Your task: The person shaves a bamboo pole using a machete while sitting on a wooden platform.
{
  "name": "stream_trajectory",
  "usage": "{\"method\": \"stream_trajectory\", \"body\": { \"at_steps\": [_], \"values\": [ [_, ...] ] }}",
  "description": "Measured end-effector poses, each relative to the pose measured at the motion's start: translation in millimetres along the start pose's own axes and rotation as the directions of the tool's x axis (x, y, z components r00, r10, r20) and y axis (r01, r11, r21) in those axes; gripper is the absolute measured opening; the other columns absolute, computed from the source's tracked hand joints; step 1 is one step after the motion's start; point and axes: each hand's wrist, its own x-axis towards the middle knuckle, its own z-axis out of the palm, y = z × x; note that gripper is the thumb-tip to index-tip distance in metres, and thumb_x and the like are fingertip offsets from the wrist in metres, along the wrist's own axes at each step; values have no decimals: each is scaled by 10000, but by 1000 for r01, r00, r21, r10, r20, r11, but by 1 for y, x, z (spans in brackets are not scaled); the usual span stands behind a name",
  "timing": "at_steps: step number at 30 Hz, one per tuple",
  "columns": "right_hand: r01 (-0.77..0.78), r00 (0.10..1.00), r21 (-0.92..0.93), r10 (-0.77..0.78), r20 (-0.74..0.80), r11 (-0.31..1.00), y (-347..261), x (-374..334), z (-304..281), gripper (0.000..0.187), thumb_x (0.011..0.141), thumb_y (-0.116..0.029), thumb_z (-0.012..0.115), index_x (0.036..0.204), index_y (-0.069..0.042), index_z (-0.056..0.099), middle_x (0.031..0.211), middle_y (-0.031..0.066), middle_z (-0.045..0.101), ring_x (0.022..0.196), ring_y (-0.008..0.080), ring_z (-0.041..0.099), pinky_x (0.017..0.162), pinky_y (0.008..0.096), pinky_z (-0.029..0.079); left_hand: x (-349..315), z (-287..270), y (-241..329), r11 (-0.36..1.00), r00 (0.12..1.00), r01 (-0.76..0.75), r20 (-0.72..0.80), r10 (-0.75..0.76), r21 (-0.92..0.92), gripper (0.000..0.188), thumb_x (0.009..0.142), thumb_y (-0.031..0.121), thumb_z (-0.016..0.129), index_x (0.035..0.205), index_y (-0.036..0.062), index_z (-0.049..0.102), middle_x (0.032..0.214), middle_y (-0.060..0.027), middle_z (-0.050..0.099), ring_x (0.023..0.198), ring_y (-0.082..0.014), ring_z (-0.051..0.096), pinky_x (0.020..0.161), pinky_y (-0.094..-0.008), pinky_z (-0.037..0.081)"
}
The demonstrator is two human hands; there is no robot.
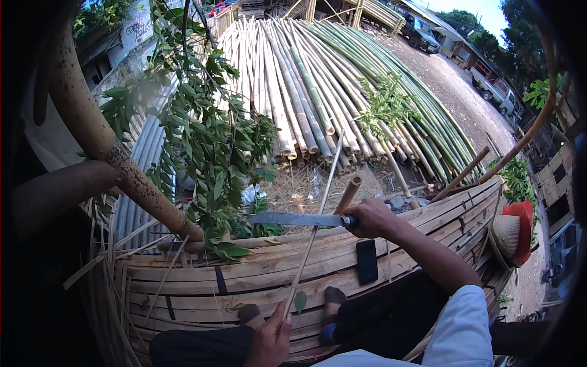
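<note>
Head view: the right hand (370,218), near four o'clock, is closed round the handle of a knife (290,218), its blade pointing to nine o'clock. A thin strip (304,260) runs from six toward one o'clock, its lower end gripped by the left hand (269,342). A glancing stroke could skid the edge down the strip into those fingers.

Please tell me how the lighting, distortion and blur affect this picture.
In the head view, sunlight turns many bamboo poles pale; in the head view, fisheye distortion seems to bow the planks, and the corners go black; in the head view, haze softens part of the leafy branch, while the knife blade looks fairly sharp.
</note>
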Motion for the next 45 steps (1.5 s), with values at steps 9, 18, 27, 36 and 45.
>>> {"method": "stream_trajectory", "body": {
  "at_steps": [9,18,27,36,45],
  "values": [
    [-232,962,81,241,-127,969,23,4,6,152,748,-257,660,769,-107,668,663,151,640,663,364,642,633,491,504,-4,2,-6,989,993,-117,0,118,95,422,946,146,507,1349,23,492,829,-243,598,713,-333,565,698,-413,461],
    [-480,856,161,500,-130,863,70,4,7,133,721,-247,655,766,-123,671,646,159,623,690,367,641,654,484,505,-5,0,6,941,966,-257,17,259,219,423,947,170,488,1345,27,499,790,-219,580,742,-331,549,728,-397,455],
    [-439,870,226,474,-134,870,57,9,-2,180,751,-232,647,766,-53,644,688,192,637,690,385,636,664,482,496,-5,5,1,953,950,-302,-74,303,33,437,953,211,518,1337,4,493,875,-258,615,760,-336,601,724,-389,478],
    [102,989,133,-86,-122,986,29,-3,10,94,740,-213,638,760,-121,630,606,147,608,607,367,626,555,475,486,-7,-8,21,999,996,11,88,-14,40,421,948,207,541,1320,13,512,799,-188,601,705,-246,579,691,-355,483],
    [-290,949,136,303,-85,947,41,6,-4,146,751,-248,639,785,-106,648,701,145,649,701,357,648,651,473,510,-5,6,-2,982,982,-186,-18,187,44,420,939,207,558,1311,19,517,740,-174,585,671,-262,561,660,-367,469]
  ]
}}
